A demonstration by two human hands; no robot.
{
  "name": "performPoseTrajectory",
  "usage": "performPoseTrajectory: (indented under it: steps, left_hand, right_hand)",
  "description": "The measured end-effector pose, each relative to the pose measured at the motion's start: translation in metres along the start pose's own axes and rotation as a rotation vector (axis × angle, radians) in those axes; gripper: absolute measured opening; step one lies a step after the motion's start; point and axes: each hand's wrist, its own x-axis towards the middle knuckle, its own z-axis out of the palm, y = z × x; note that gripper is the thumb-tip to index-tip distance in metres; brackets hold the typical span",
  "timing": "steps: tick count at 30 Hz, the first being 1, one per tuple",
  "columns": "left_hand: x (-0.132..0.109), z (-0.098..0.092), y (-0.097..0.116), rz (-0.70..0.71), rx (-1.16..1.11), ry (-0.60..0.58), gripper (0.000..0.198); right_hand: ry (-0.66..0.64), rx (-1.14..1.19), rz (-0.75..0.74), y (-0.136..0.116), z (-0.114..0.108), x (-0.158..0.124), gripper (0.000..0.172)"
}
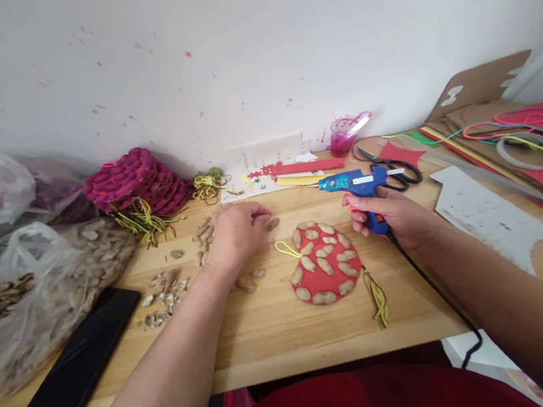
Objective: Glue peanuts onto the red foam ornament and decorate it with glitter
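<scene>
My right hand [389,214] is wrapped round the grip of a blue hot glue gun [367,184], whose nozzle points left. A white glue stick [395,172] sticks out of its back. Below the nozzle lies a red round disc [317,283] with whole peanuts [325,266] spread over it, a yellow loop at its left edge and a yellow-green tassel [377,300] at its right. My left hand [239,233] is over the loose peanuts [204,234], fingers curled together; whatever they pinch is hidden. One peanut [273,224] lies by its fingertips.
Plastic bags of peanuts [100,248] and a phone [77,369] are at left, near broken shells [164,303]. Stacked purple discs [137,182] stand behind. Scissors [395,169], a pink-stained cup [342,137], and cut card [492,213] lie right. The gun's black cord [433,292] hangs over the front edge.
</scene>
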Motion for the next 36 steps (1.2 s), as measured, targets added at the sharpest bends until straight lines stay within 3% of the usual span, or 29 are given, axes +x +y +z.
performPoseTrajectory:
  steps: [9,14,19,26,29,31,34,36]
  left_hand:
    - [-0.001,-0.001,0.006,0.045,-0.033,-0.064,0.012]
    - [-0.001,0.001,0.007,0.091,0.003,-0.04,0.014]
    - [0.002,-0.01,-0.003,0.079,-0.019,0.089,0.014]
    - [0.006,-0.043,-0.013,-0.108,0.037,0.271,0.043]
    - [0.007,-0.044,-0.02,-0.046,0.046,0.368,0.025]
    - [0.007,-0.042,-0.023,-0.008,0.055,0.409,0.027]
    - [0.007,-0.04,-0.021,-0.032,0.081,0.331,0.025]
    - [0.006,-0.04,-0.018,-0.063,0.094,0.267,0.037]
  right_hand:
    - [0.025,-0.021,-0.013,-0.002,0.003,-0.001,0.039]
    - [0.044,-0.026,-0.002,-0.004,0.004,-0.001,0.042]
    - [0.027,-0.006,-0.002,-0.006,0.004,-0.004,0.033]
    - [0.021,-0.008,0.003,-0.005,0.003,-0.003,0.03]
    - [0.021,-0.007,0.006,-0.005,0.004,-0.003,0.03]
    - [0.021,0.002,-0.003,-0.005,0.003,-0.003,0.03]
    - [0.029,0.01,-0.019,-0.003,0.002,-0.001,0.033]
    - [0.027,0.011,-0.019,-0.001,0.0,0.0,0.036]
